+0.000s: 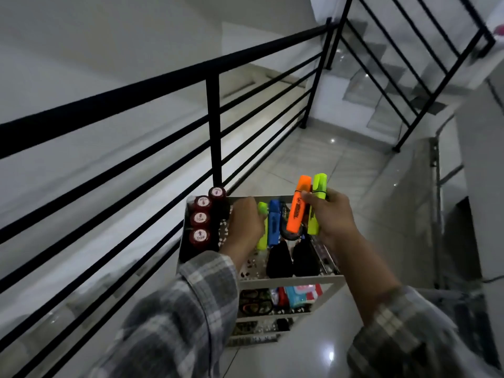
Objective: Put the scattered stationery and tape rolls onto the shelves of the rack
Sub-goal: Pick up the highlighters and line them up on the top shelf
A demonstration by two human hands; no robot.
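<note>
Right hand [332, 222] pinches orange highlighter [298, 207] and lime highlighter [318, 197], centre-right; left hand [245, 225] grips second lime highlighter [262, 240] on rack top shelf [286, 282].

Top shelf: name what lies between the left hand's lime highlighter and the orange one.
Head view: a blue highlighter lies on the shelf between the lime highlighter and the orange highlighter.

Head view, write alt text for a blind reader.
A person's right hand holds an orange highlighter and a green highlighter above a rack's top shelf, while the left hand grips a yellow highlighter lying there beside a blue highlighter.
</note>
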